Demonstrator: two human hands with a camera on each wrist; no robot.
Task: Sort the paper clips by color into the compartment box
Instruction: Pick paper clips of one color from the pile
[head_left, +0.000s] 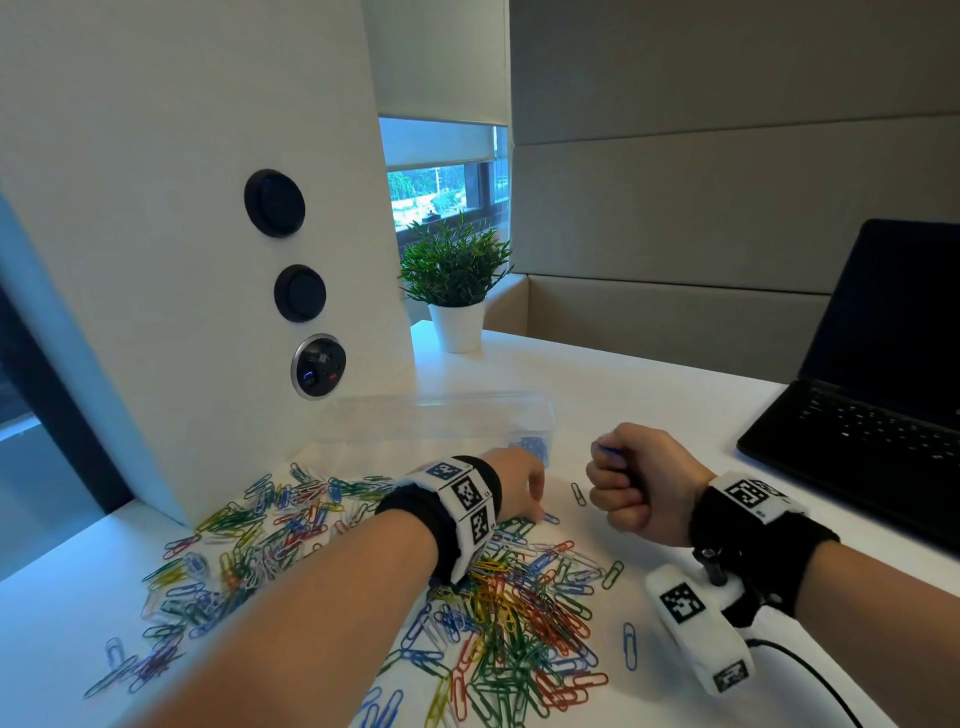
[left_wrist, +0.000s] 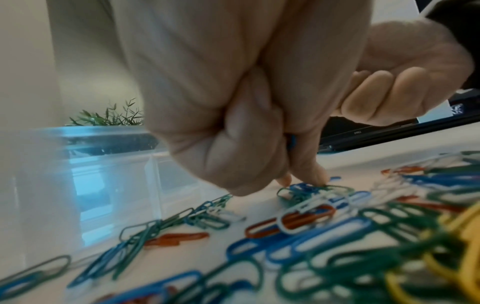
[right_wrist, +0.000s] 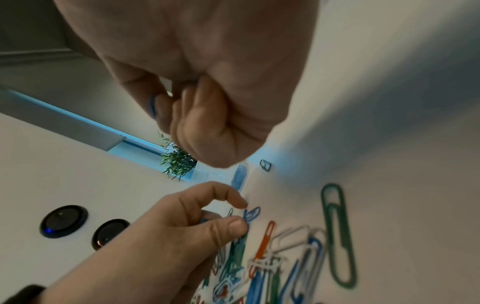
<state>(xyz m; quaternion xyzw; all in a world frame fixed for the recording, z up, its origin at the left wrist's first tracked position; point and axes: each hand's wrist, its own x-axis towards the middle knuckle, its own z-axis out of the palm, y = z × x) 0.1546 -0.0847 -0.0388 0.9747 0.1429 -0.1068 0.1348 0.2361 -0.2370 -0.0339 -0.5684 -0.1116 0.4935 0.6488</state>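
Left hand: the left hand (head_left: 514, 486) reaches down at the far edge of the paper clip pile (head_left: 498, 613), thumb and forefinger closing on a blue clip (right_wrist: 251, 214) that lies flat on the white table (head_left: 675, 395); a sliver of blue also shows inside its curled fingers in the left wrist view, so it seems to hold another clip already.

Right hand: the right hand (head_left: 631, 483) is curled into a fist just above the table, with a bit of blue (head_left: 605, 449) poking from the top of the fist (gathered blue clips, by my reading).

Compartment box: the clear compartment box (head_left: 441, 415) stands at the far side of the table against the white panel (head_left: 182, 234); its right-end compartment already holds blue clips (head_left: 531, 446).

Key relation: the blue compartment lies just beyond both hands, ahead of the left fingertips and ahead and to the left of the right fist; the left hand is nearer to it.

Box axis: the box's long axis runs left to right across the view, so a drop has to land at its right end.

Step in hand: collecting blues; the pile of mixed colours is largely unsorted.

Risk: the pinched clip lies touching green and white ones and may drag them along.
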